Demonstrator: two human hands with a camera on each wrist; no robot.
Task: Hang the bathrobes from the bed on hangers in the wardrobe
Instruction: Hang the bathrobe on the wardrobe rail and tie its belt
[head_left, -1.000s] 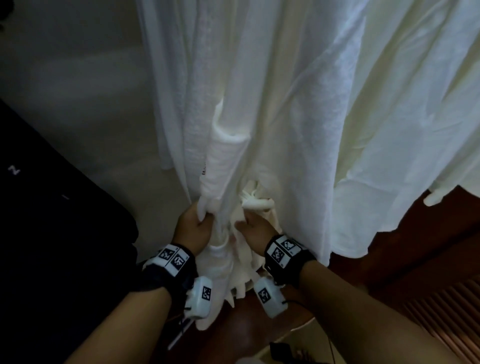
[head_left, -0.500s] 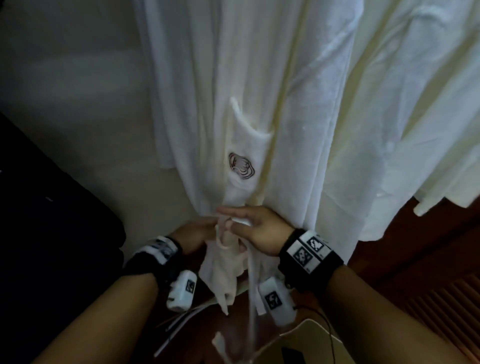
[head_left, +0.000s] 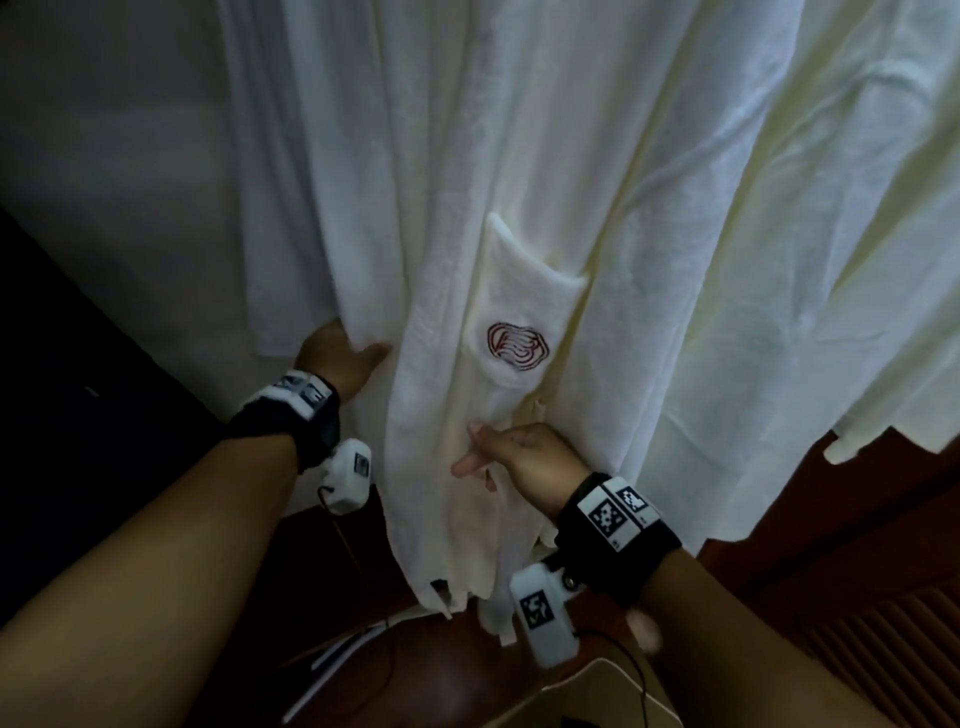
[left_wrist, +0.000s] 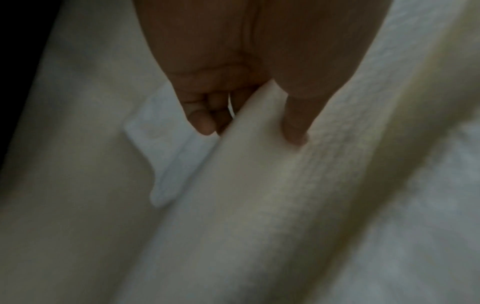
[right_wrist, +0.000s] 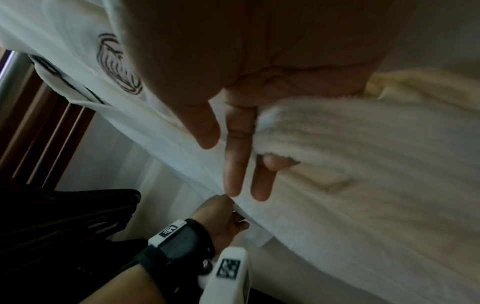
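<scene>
A white bathrobe (head_left: 519, 208) hangs in front of me, its pocket (head_left: 524, 322) bearing a red emblem (head_left: 517, 347). My left hand (head_left: 343, 358) is at the robe's left edge. In the left wrist view, thumb and fingers pinch a fold of the cloth (left_wrist: 249, 127). My right hand (head_left: 498, 457) lies just below the pocket with straight fingers (right_wrist: 235, 164) against the robe's front; cream ribbed cloth (right_wrist: 350, 144) drapes over its outer fingers. The left hand (right_wrist: 223, 216) also shows in the right wrist view. No hanger or rail is in view.
A second pale robe (head_left: 805, 260) hangs close on the right. Dark red-brown wood (head_left: 893, 519) and slats (head_left: 883, 654) lie below right. A black bulk (head_left: 78, 467) fills the lower left, before a pale wall (head_left: 104, 156). Thin cables (head_left: 353, 639) trail near the hem.
Both hands have left the bunched cloth low on the robe. The left hand went up and left to the robe's edge; the right hand opened flat below the pocket.
</scene>
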